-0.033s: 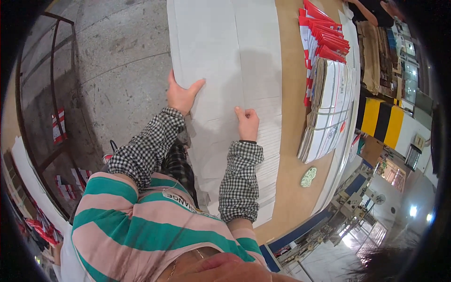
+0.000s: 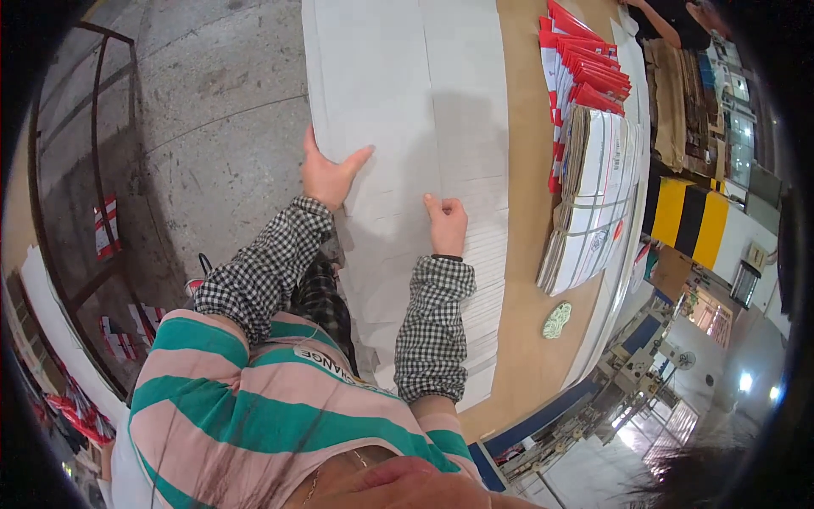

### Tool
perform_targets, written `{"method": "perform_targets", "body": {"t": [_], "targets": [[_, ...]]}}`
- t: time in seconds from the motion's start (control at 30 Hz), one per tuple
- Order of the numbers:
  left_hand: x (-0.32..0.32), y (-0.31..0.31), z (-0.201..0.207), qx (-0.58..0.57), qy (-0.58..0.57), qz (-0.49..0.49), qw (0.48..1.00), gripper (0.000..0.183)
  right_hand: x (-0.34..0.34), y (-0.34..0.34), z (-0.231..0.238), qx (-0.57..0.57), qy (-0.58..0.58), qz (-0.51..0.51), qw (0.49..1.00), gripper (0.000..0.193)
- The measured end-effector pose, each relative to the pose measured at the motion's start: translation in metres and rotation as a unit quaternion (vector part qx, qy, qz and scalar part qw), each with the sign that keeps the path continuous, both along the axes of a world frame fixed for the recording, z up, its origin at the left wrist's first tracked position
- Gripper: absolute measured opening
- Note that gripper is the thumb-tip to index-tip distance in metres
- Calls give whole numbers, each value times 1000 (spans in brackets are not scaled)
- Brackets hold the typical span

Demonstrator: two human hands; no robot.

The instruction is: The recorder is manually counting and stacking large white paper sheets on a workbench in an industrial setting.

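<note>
A long run of overlapping white paper sheets [image 2: 373,93] lies before me, their edges fanned in close steps near my right forearm. At the left edge of the sheets is my left hand [image 2: 331,176], its thumb spread over the paper and its index finger stretched along the edge. Its other fingers are partly hidden. My right hand [image 2: 447,225] rests on the middle of the sheets with its fingers curled in and the thumb against them. Whatever it may pinch is too small to make out.
To the right on the brown tabletop [image 2: 526,339] stand a strapped bundle of white packets [image 2: 593,195], a fanned row of red-and-white packets [image 2: 585,59] and a small pale green patterned object [image 2: 557,320]. A metal frame [image 2: 100,127] stands at left. Another person's arm [image 2: 660,21] shows at the far right.
</note>
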State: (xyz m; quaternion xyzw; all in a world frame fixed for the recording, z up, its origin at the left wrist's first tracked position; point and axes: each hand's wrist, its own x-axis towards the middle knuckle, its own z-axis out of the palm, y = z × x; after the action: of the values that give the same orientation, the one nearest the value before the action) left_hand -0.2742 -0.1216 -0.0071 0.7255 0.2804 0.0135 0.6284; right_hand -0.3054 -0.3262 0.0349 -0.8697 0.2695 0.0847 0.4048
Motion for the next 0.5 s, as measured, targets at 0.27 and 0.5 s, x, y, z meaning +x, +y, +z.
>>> {"method": "perform_targets", "body": {"t": [0.27, 0.5], "targets": [[-3, -1, 1, -26, -27, -6, 999, 97, -7, -1, 0, 77, -27, -14, 997, 31], [-3, 0, 6, -3, -8, -4, 1000, 97, -11, -7, -3, 99, -15, 6, 995, 32]]}}
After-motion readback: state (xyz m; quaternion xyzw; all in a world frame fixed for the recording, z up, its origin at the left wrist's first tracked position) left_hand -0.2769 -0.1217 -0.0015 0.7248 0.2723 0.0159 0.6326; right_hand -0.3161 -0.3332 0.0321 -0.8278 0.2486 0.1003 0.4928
